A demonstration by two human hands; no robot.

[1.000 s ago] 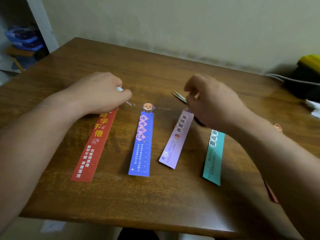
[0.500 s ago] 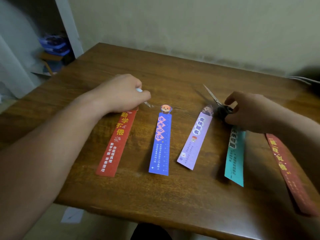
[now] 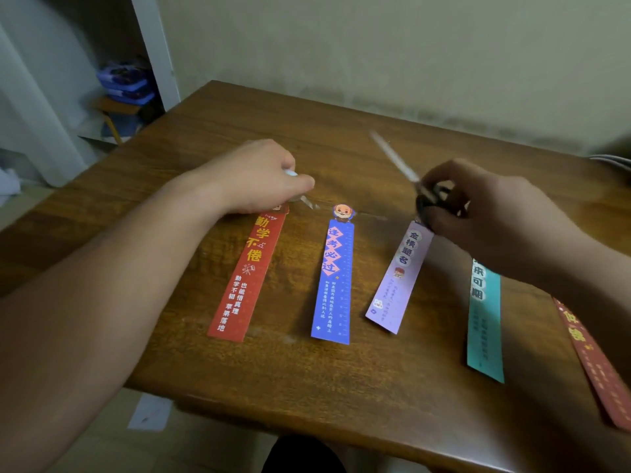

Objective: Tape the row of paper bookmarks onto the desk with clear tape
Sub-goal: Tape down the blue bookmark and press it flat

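Left fingers (image 3: pixel 300 186) curled round tape (image 3: pixel 309 202) at red bookmark (image 3: pixel 249 274) top, right fingers (image 3: pixel 444 170) clasping black scissors (image 3: pixel 432 199), blades blurred, above wooden table (image 3: pixel 341 387).

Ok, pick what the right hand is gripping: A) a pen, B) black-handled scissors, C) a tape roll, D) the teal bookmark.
B: the right hand curls round the black handles of the scissors, blades pointing up and away.

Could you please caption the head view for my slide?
Left hand holds clear tape at the leftmost bookmark; right hand grips scissors.
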